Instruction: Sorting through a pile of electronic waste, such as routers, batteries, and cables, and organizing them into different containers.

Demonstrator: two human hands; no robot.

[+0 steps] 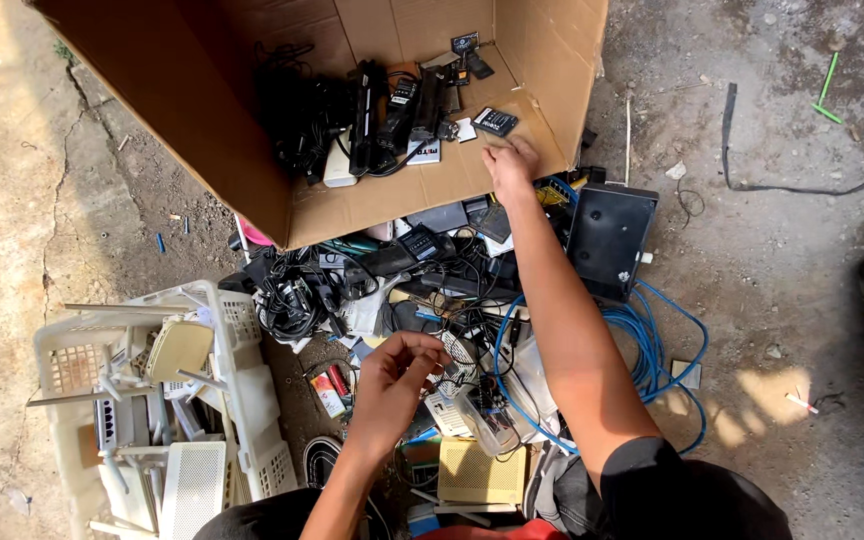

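My right hand [510, 165] is flat and open on the cardboard box [252, 120] floor at 12 o'clock, just beside a small black battery pack [495, 121]. It looks light, stiff and a bit slick, so I'd pinch its long edges. My left hand [392, 385] at 6 o'clock is pinched shut on something tiny above the cable pile [432, 290]; can't tell what.

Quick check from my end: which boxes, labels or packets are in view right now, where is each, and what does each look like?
Cardboard box: top centre, tipped open, plain brown.
Labelled black card: on the box flap by the right hand, flat, white-edged.
Small packet: on the ground beside the left hand, red and yellow.
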